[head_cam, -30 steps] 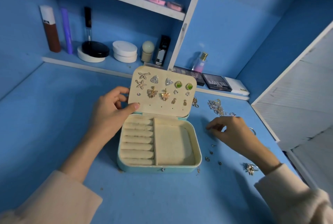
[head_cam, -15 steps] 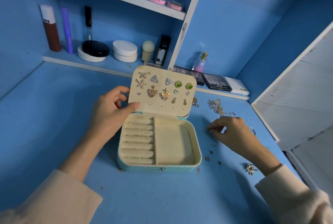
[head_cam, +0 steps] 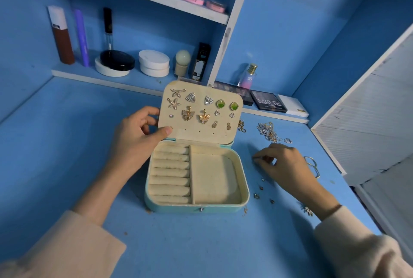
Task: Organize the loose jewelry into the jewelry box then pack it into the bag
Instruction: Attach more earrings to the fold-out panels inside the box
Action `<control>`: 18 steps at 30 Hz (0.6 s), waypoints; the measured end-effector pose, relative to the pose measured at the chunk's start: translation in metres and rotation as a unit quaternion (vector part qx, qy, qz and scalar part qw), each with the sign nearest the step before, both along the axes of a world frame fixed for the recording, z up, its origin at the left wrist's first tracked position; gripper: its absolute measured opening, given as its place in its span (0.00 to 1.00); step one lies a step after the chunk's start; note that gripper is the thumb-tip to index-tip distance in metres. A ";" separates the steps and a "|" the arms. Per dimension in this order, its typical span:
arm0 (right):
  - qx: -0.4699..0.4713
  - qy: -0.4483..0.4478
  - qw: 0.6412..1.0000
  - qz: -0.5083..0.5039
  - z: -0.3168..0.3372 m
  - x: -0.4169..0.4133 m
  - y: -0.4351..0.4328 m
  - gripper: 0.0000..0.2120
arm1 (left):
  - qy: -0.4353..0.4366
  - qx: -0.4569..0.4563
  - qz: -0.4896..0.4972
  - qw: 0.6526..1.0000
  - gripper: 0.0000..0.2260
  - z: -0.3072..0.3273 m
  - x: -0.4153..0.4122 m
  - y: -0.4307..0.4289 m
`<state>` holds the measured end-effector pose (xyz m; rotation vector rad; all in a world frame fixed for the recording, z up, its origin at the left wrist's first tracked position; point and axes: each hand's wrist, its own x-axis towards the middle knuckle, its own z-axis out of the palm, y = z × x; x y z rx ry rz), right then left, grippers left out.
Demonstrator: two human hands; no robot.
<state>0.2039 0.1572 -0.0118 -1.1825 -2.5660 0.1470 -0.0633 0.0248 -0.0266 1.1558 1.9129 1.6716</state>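
From the head view, the jewelry box [head_cam: 196,207] sits open in the middle of the blue table [head_cam: 67,143], and the left hand [head_cam: 136,141] grips the left edge of its upright lid [head_cam: 201,134], thumb on the earring-studded inner face. The right hand [head_cam: 283,165] rests just right of the box with fingertips drawn together at the tabletop, and whether they pinch anything cannot be told. Around it lie tangled chains [head_cam: 270,132] and small loose pieces [head_cam: 260,188].

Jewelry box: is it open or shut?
Open. The lid of the jewelry box stands up, held by the left hand, showing pinned earrings.
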 end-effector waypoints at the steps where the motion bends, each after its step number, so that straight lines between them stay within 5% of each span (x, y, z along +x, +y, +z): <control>1: -0.003 0.004 1.000 -0.001 0.000 0.000 0.001 0.04 | 0.001 0.001 0.000 1.000 0.12 0.000 0.000 0.000; 18: -0.085 0.075 0.994 -0.001 0.002 0.005 0.001 0.07 | 0.001 -0.009 0.002 1.000 0.11 0.001 0.001 -0.001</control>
